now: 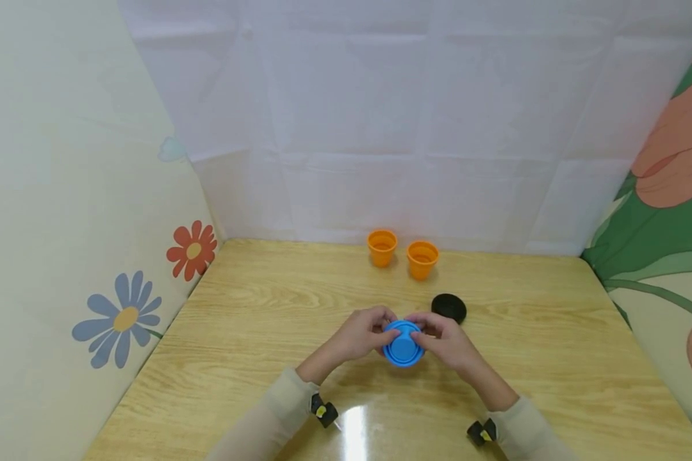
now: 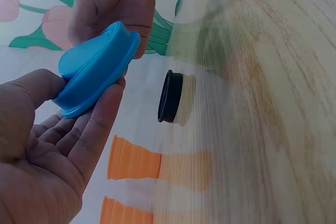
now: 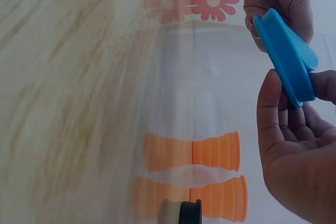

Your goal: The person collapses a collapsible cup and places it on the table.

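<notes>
A blue collapsible cup (image 1: pixel 403 346), pressed mostly flat, is held above the table between both hands. My left hand (image 1: pixel 361 333) pinches its left side, thumb on the upper face and fingers underneath. From the right, my right hand (image 1: pixel 445 340) grips the opposite side, its thumb also on the face. In the left wrist view the blue cup (image 2: pixel 97 72) is tilted, and its round middle part stands out unevenly from the rim. The right wrist view shows the same cup (image 3: pixel 286 59) edge-on, clear of the wooden surface.
A flat black collapsed cup (image 1: pixel 448 308) lies just beyond my right hand. Two ridged orange cups, one at the left (image 1: pixel 382 248) and one at the right (image 1: pixel 422 260), stand upright near the back edge of the wooden table (image 1: pixel 254 320). A white sheet (image 1: pixel 346 128) hangs behind.
</notes>
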Demonstrator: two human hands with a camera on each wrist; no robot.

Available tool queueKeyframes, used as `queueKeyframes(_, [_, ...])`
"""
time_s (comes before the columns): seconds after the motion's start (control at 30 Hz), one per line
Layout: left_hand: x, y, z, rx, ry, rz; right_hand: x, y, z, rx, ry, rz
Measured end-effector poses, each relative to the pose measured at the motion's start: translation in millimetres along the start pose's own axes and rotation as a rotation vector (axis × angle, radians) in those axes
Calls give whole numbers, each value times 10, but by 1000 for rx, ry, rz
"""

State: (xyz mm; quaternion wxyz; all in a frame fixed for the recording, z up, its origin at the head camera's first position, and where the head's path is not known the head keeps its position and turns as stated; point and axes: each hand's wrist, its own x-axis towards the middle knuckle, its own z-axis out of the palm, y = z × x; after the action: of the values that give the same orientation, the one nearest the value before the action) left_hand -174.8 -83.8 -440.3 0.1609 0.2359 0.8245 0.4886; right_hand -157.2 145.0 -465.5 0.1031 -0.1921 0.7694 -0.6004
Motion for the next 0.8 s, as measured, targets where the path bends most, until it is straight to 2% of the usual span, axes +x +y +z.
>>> queueKeyframes(0.17, [1, -5, -4, -30, 1, -14, 3, -8, 2, 16, 15, 2])
queueKeyframes(0.37, [-4, -33, -18, -93, 6, -48, 17, 4, -23, 89, 10, 52])
queueKeyframes(0.6, [-10, -51, -25, -142, 0, -37, 23, 4, -39, 124, 3, 80])
queueKeyframes(0.8, [-15, -85, -12, -187, -12, -56, 15, 3, -24, 156, 6, 95])
